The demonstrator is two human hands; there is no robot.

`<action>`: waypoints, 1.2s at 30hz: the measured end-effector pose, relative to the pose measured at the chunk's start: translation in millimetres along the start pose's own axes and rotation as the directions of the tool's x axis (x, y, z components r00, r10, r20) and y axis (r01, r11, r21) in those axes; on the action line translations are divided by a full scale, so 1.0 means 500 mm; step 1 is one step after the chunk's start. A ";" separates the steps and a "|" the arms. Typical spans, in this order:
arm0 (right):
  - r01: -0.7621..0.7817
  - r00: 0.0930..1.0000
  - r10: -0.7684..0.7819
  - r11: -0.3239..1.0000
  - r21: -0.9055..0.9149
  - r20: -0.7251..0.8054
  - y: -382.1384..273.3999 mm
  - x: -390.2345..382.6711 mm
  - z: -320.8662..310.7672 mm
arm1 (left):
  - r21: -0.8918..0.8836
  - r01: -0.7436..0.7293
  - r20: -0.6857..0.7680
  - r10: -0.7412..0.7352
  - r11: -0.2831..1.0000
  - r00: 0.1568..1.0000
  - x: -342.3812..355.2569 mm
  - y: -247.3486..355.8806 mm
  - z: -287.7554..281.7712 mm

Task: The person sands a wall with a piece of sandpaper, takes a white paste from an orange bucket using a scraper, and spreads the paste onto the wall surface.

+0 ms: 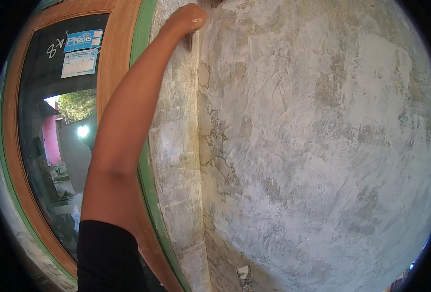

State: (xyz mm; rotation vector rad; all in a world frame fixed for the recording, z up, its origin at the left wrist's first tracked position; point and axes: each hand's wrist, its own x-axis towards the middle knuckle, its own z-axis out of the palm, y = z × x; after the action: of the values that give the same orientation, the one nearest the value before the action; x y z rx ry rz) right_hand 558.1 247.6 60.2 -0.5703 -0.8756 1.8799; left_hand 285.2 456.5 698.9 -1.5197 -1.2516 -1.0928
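Note:
My left arm, in a short black sleeve, reaches up from the lower left across the window frame. At its end my left hand (185, 20) is closed in a fist at the top of the wall corner. A narrow dark piece (189, 43) sticks out below the fist, like the end of a handle; the rest of what it holds is hidden or cut off. Beside the hand rises the rough grey-white plastered wall (298, 121), patchy with smeared, uneven coats. My right hand is out of view.
On the left stands a brown wooden window frame (113, 53) with green trim (140, 36) and dark reflecting glass (79, 160). Blue-and-white stickers (81, 53) are on the pane. A small white-and-dark piece (243, 275) shows low on the wall; its kind is unclear.

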 end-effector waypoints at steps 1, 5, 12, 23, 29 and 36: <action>0.001 1.000 -0.001 1.000 -0.001 -0.016 -0.002 -0.002 -0.003 | -0.011 0.090 0.059 -0.089 0.996 0.994 0.003 -0.003 -0.006; 0.006 0.998 -0.007 1.000 -0.009 -0.068 -0.005 -0.017 -0.010 | -0.065 0.071 -0.031 -0.073 0.995 0.997 0.020 0.015 0.016; -0.012 0.994 0.011 1.000 0.000 -0.107 -0.002 -0.031 -0.019 | -0.049 -0.106 0.014 0.107 0.993 0.994 -0.039 0.159 0.024; 0.006 0.982 0.007 0.998 0.070 -0.189 0.008 -0.055 -0.007 | -0.096 0.062 0.086 -0.054 0.993 0.995 0.022 0.094 0.049; 0.030 0.981 -0.015 0.997 0.072 -0.193 0.004 -0.062 -0.006 | 0.012 -0.121 -0.122 0.121 0.993 0.985 -0.036 0.141 -0.034; -0.005 0.987 0.021 0.995 0.100 -0.159 0.008 -0.086 0.011 | 0.100 -0.202 -0.012 0.204 0.974 0.979 -0.023 0.106 -0.001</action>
State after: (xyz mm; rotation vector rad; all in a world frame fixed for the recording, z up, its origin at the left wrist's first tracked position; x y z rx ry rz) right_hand 571.0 205.8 61.7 -0.6572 -0.6710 1.8498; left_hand 336.5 446.8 683.3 -1.5191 -1.0916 -0.9000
